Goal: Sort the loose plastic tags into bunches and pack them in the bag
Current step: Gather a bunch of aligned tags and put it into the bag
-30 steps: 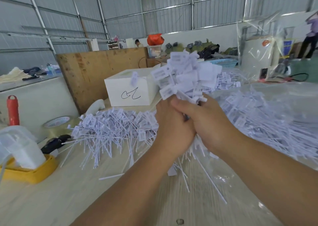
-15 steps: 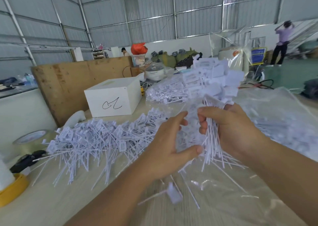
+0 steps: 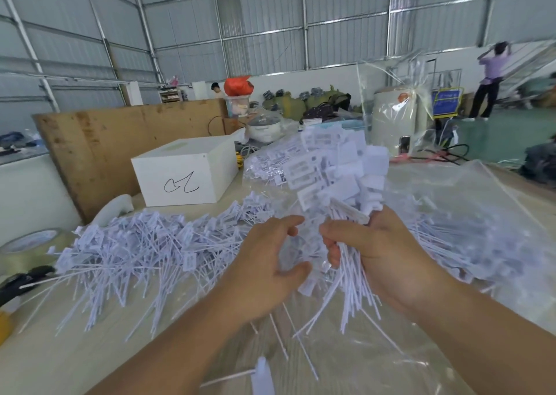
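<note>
My right hand (image 3: 379, 253) grips a thick bunch of white plastic tags (image 3: 334, 172) by the stems, the flat heads fanned upward and the thin tails hanging below the fist. Just to its left, my left hand (image 3: 267, 262) hovers with curled, spread fingers and holds nothing. A wide pile of loose tags (image 3: 141, 247) lies on the table to the left. The clear plastic bag (image 3: 469, 223) spreads over the table's right side with many tags inside it. One stray tag (image 3: 261, 376) lies near the front edge.
A white box (image 3: 186, 172) with a scribble stands behind the loose pile, before a plywood board (image 3: 99, 142). A roll of tape (image 3: 27, 247) and a black tool (image 3: 21, 280) sit at the far left. A second bagged heap of tags (image 3: 267, 160) lies further back.
Both hands clasped the bunch a second ago. My left hand has let go and opened beside it, while the right hand keeps the bunch and has shifted it to the right.
</note>
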Available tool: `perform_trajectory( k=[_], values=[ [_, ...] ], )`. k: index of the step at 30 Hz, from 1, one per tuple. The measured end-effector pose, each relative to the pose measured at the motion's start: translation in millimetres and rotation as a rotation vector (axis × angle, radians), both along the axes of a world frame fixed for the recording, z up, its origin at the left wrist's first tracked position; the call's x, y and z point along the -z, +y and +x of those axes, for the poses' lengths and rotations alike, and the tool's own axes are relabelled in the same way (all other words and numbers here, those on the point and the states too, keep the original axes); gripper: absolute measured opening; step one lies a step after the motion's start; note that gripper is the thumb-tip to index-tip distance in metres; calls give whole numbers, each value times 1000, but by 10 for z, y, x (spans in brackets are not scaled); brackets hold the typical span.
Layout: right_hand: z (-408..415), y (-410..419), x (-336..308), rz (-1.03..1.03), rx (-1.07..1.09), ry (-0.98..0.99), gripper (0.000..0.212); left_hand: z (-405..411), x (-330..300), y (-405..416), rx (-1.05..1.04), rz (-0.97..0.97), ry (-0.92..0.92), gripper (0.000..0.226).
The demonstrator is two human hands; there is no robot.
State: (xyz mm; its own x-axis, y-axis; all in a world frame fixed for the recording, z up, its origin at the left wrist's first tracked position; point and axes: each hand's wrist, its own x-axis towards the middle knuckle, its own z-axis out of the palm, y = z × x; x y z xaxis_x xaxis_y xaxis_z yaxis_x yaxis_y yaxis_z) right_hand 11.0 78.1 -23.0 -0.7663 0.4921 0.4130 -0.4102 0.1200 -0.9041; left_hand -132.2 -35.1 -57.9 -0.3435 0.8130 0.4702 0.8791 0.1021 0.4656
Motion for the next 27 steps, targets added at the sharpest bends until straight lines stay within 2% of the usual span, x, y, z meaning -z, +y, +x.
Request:
perform_trajectory(
  k=[2,5,8,10,13,18,23,27],
  values=[
    [3,9,-38,-11,11,11,6,-14,6,15,-16,24,14,57],
    [30,28,-77,8,35,26,15,-56,18,28,-44,43,34,45],
    [56,6,-90,7,28,30,13,-100,30,17,-49,24,19,39],
    [61,-8,-92,14,35,37,11,-141,1,-4,-39,21,11,25],
    [68,-24,-87,15,32,36,8,-248,-88,-104,-4,-113,-101,11],
    [64,-72,-57,44,-5,12,11,-387,-194,-282,42,-422,-112,18],
    [45,-94,-41,55,-19,-6,10,-413,-280,-342,39,-419,-162,27],
    [27,-93,-41,36,18,-40,15,-399,-369,-403,136,-416,-197,20]
  ],
)
